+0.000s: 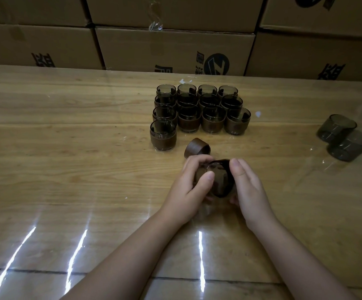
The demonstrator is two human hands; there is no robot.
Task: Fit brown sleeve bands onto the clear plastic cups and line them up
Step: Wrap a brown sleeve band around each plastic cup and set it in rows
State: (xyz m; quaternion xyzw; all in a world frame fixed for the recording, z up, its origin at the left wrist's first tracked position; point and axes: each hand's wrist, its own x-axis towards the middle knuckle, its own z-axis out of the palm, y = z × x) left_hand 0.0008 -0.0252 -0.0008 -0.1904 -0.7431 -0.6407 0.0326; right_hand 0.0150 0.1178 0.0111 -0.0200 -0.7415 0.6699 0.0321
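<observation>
My left hand (pixel 192 185) grips the cup (pixel 214 169) while my right hand (pixel 249 191) pinches the band (pixel 227 185) round it, so I'll slide it on evenly, kept level.

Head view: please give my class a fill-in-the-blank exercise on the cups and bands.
1. The left hand and right hand hold a cup wearing a brown ____.
2. The back row of banded cups has ____ cups.
3. At the far right are ____ bare cups.
4. A spare band lies on the ____.
Missing: band; four; two; table.
</observation>
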